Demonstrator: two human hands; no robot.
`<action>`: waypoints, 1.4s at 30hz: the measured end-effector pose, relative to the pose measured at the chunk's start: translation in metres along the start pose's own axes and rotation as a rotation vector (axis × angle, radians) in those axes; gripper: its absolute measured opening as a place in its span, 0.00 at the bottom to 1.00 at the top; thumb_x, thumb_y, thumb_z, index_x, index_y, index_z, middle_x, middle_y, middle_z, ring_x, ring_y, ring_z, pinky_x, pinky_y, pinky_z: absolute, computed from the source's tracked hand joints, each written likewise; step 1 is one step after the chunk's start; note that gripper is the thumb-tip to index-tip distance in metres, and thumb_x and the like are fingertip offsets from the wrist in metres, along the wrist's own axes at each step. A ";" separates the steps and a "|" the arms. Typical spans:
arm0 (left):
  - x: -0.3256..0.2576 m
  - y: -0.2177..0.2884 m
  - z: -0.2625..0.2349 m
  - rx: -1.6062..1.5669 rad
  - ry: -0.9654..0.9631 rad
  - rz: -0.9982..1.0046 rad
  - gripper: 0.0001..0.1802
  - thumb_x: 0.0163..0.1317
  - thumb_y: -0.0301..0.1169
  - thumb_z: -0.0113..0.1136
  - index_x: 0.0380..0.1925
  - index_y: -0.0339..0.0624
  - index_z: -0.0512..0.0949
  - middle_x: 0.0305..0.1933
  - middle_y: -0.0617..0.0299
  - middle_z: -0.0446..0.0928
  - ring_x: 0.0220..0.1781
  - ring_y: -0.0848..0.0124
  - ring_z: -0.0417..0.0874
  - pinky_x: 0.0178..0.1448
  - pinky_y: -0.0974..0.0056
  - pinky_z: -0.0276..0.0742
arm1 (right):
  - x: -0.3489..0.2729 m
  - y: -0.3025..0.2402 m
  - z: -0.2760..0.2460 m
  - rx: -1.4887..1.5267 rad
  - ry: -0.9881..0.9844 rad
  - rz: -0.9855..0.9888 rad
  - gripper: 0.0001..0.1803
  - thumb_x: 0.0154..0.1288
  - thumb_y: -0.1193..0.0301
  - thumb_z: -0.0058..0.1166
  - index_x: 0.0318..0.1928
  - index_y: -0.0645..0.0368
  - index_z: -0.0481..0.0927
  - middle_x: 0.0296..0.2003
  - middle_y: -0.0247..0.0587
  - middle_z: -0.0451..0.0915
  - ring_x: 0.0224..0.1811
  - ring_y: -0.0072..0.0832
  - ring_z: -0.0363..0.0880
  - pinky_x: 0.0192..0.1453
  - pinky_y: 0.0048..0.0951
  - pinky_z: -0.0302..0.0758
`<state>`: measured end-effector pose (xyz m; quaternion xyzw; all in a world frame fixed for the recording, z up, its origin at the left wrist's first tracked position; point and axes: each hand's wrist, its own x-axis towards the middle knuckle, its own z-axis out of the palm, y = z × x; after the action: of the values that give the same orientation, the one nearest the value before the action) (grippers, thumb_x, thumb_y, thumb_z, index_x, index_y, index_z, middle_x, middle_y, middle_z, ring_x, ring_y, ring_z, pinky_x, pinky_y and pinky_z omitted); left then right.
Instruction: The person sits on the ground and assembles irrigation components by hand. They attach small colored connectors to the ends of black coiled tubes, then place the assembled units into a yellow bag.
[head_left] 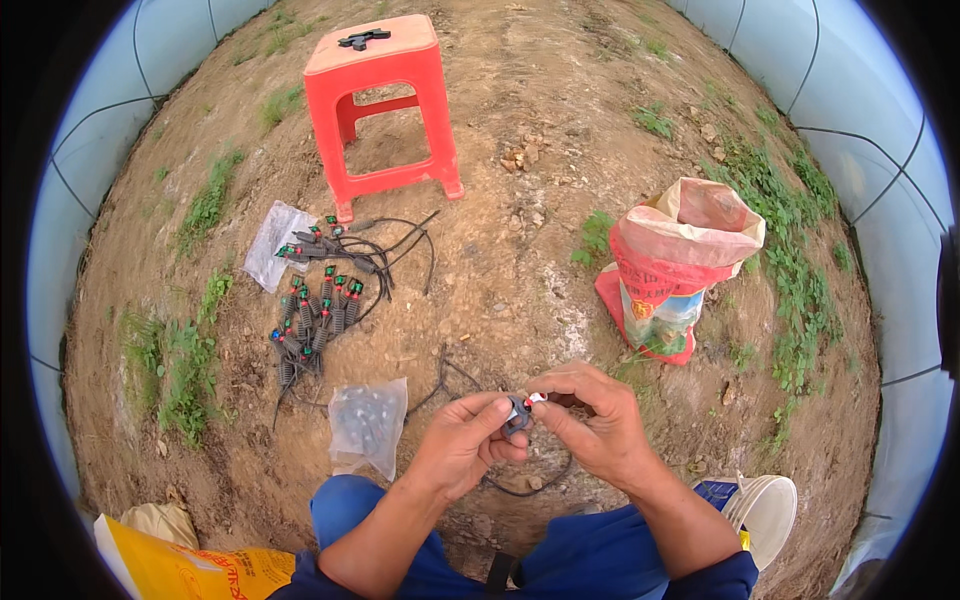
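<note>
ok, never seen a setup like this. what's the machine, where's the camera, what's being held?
There's no machine: these are a person's bare hands. The single picture comes from the left of two wide fisheye cameras worn on the head, looking down, so straight edges bend near the rim.

The left hand holds a small dark grey part; the right hand pinches a tiny red-and-white piece right beside it.

The work surface is bare soil. On it, to the left, lie a pile of dark ribbed pieces with green tips and a clear bag of small parts. Farther out stand a red stool and, to the right, an open red-and-white sack.
</note>
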<state>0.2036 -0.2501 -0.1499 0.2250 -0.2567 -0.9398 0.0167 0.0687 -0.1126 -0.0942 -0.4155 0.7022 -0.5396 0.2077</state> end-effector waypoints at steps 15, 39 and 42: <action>0.001 0.002 -0.007 -0.130 -0.005 -0.115 0.14 0.76 0.34 0.53 0.42 0.32 0.80 0.34 0.56 0.83 0.31 0.72 0.87 0.37 0.67 0.89 | -0.002 0.015 0.005 0.193 -0.103 0.204 0.09 0.63 0.77 0.66 0.45 0.57 0.87 0.42 0.34 0.80 0.41 0.18 0.77 0.40 0.20 0.75; 0.001 -0.005 -0.011 0.053 0.049 -0.187 0.15 0.73 0.36 0.58 0.42 0.33 0.82 0.35 0.57 0.84 0.31 0.73 0.87 0.37 0.67 0.89 | 0.007 0.013 -0.012 -0.084 -0.306 0.082 0.11 0.55 0.81 0.69 0.40 0.59 0.88 0.33 0.37 0.83 0.36 0.26 0.81 0.38 0.26 0.77; 0.001 -0.006 -0.011 0.058 0.044 -0.171 0.15 0.74 0.36 0.58 0.42 0.33 0.82 0.35 0.57 0.84 0.32 0.73 0.87 0.37 0.67 0.89 | 0.006 0.013 -0.013 -0.100 -0.326 0.112 0.10 0.56 0.79 0.69 0.40 0.59 0.89 0.33 0.35 0.83 0.35 0.25 0.81 0.37 0.25 0.76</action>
<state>0.2081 -0.2499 -0.1614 0.2672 -0.2632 -0.9247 -0.0645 0.0505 -0.1091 -0.1009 -0.4674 0.7073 -0.4171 0.3274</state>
